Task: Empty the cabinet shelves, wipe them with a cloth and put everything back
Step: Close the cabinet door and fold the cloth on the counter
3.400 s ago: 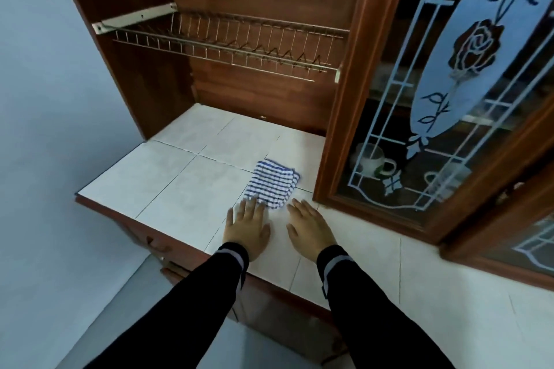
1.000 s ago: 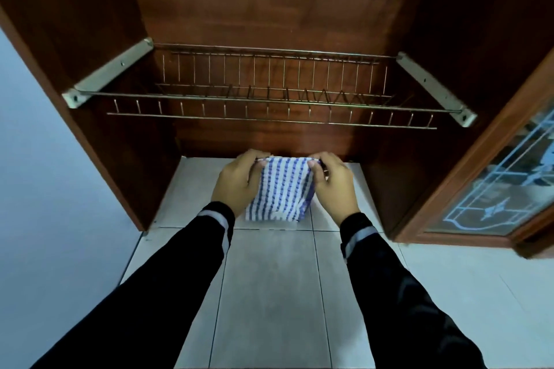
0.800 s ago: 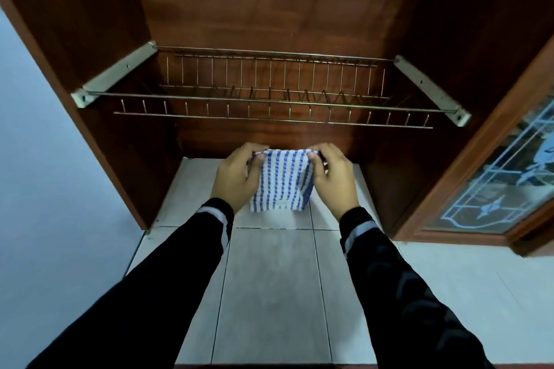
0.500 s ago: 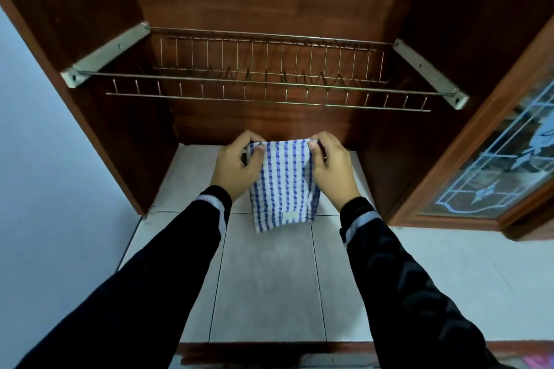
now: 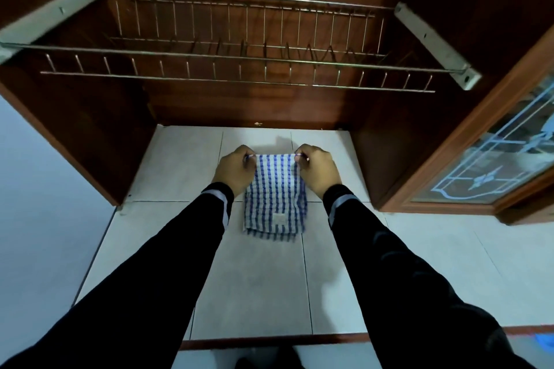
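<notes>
At the left edge of the frame a pale wall [image 5: 36, 189] meets the dark wooden cabinet [image 5: 90, 129]. Across the upper part of the frame a wire dish rack [image 5: 239, 60] spans the cabinet's open bay, hung between a metal bracket in the upper left and another in the upper right. Below it the tiled shelf [image 5: 177, 165] runs toward the bottom of the frame. At the centre, the left hand [image 5: 235, 172] has its fingers curled and pinches the top left corner of the blue-and-white striped cloth [image 5: 274, 198]. The cloth is stretched flat between the two hands, with a small pale label [image 5: 280, 218] near its lower edge. Whether that edge touches the tiles cannot be told. The right hand [image 5: 319, 172], fingers curled likewise, pinches the top right corner. At the right of the frame stands a wood-framed door of patterned glass [image 5: 494, 165].
</notes>
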A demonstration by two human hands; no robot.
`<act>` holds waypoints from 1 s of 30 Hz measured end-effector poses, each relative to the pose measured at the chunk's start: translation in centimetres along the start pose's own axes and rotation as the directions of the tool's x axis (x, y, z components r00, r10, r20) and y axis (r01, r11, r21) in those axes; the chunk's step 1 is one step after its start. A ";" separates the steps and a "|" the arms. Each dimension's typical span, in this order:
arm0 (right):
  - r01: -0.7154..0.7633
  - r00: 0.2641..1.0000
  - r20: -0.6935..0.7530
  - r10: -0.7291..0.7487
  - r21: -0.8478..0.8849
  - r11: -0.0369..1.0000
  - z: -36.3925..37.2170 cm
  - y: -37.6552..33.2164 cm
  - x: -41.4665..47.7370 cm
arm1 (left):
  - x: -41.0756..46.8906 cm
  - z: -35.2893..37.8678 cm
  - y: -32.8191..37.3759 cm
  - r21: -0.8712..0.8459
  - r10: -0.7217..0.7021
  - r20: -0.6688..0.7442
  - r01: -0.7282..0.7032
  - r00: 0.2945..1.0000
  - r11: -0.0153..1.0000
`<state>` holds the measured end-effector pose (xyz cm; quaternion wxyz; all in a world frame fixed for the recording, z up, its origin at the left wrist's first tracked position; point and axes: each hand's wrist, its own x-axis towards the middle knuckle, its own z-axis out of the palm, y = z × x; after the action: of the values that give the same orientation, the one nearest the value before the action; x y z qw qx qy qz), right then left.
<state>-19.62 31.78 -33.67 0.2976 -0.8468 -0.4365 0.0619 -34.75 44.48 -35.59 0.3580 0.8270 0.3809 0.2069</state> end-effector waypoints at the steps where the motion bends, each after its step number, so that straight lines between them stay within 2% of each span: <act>1: 0.031 0.999 -0.021 -0.031 0.004 0.999 0.0 0.2 -0.2 | -0.4 0.0 -0.2 -0.012 0.036 -0.020 -0.037 0.999 0.999; 6: 0.190 0.968 -0.173 -0.182 0.036 0.981 1.2 1.8 -3.6 | -3.6 0.4 -1.7 -0.004 0.242 -0.055 -0.243 0.969 0.970; 12: 0.308 0.910 -0.305 -0.280 0.045 0.950 3.4 2.9 -8.3 | -8.0 1.1 -3.7 0.055 0.377 -0.014 -0.375 0.926 0.925; 14: 0.298 0.907 -0.327 -0.266 0.050 0.953 4.2 3.1 -9.6 | -9.1 1.3 -4.6 0.084 0.434 0.002 -0.433 0.901 0.898; 17: 0.250 0.932 -0.287 -0.222 0.065 0.966 5.2 3.3 -11.6 | -10.5 1.9 -5.9 0.149 0.535 0.027 -0.532 0.845 0.833; 19: 0.207 0.949 -0.242 -0.201 -0.002 0.978 5.8 3.4 -12.7 | -11.1 2.1 -6.7 0.201 0.567 0.058 -0.566 0.822 0.800; 22: 0.133 0.961 -0.224 -0.165 -0.152 0.979 6.2 3.0 -14.0 | -11.9 2.0 -7.1 0.245 0.524 0.119 -0.537 0.843 0.807; 25: 0.147 0.959 -0.225 -0.170 -0.116 0.982 6.6 2.0 -14.3 | -12.1 2.3 -6.4 0.254 0.399 0.126 -0.418 0.908 0.872; 27: 0.149 0.976 -0.144 -0.164 -0.106 0.983 7.5 1.3 -13.7 | -11.8 3.1 -5.7 0.256 0.281 0.141 -0.309 0.949 0.916; 30: 0.087 0.996 0.032 -0.083 -0.144 0.986 9.4 0.4 -13.1 | -11.4 4.7 -5.2 0.316 0.142 0.205 -0.203 0.968 0.927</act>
<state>-30.81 25.72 -43.59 0.2318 -0.8460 -0.4794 0.0283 -41.50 35.90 -43.38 0.2257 0.9212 0.3024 0.0950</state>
